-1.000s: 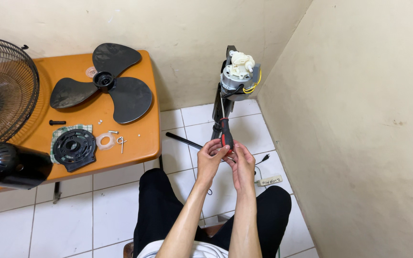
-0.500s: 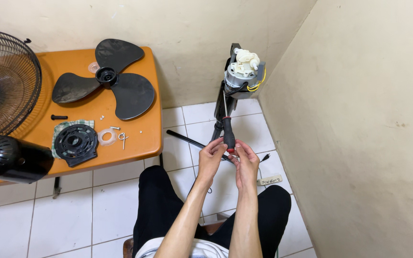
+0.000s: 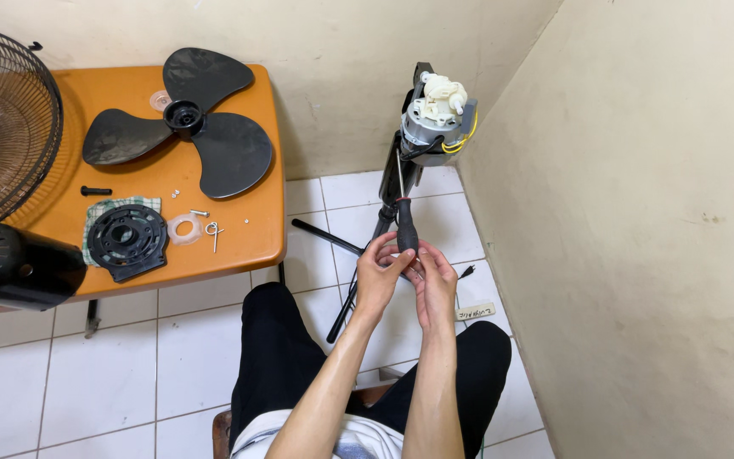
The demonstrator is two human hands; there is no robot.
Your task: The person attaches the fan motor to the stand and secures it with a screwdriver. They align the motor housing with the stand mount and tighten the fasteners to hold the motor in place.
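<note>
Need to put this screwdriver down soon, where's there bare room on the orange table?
Bare strip along the orange table front edge, right of the loose screws. Crowded elsewhere: fan blade, round black plate, motor cover.

Black-handled screwdriver (image 3: 405, 223) — upright, tip near bare fan motor (image 3: 433, 115) atop stand

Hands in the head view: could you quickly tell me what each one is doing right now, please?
Left hand: closed on the screwdriver handle.
Right hand: fingers curled at the handle's lower end, touching it; a full grip cannot be told.
</note>
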